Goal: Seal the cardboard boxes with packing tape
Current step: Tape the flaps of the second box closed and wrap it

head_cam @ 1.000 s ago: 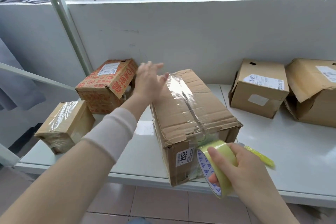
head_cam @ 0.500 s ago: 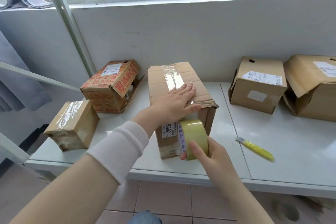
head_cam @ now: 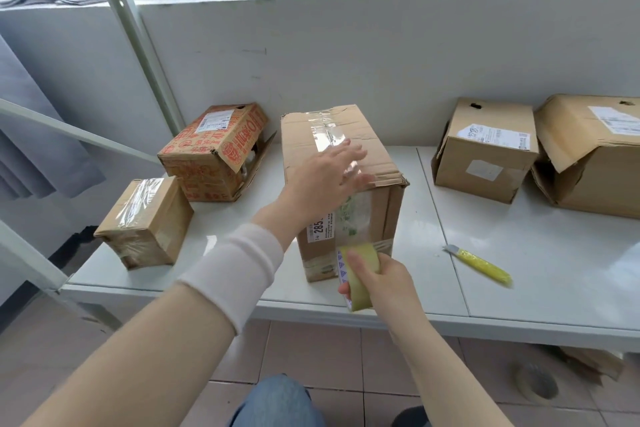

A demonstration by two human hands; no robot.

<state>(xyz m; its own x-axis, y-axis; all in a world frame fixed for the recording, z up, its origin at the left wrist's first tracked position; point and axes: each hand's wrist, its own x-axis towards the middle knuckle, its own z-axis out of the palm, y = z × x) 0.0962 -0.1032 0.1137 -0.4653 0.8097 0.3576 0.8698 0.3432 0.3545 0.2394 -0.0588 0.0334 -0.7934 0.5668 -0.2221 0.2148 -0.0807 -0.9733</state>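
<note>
The table (head_cam: 540, 274) carries the box (head_cam: 298, 139) under the straight fingers of my left hand (head_cam: 322, 184). Other boxes (head_cam: 214, 156) stand left and right of them. My right hand (head_cam: 384, 282) grips the tape (head_cam: 363, 250) at the box front. A knife (head_cam: 481, 265) lies to the right of it.

On the table (head_cam: 519, 253), the middle box (head_cam: 374, 135) has the tape roll (head_cam: 362, 274) before its near face, a left box (head_cam: 214, 149) beside it, a small box (head_cam: 149, 218) nearer left, the knife (head_cam: 481, 265) to its right, and a right box (head_cam: 485, 156) and far-right box (head_cam: 595, 166) behind the knife.
</note>
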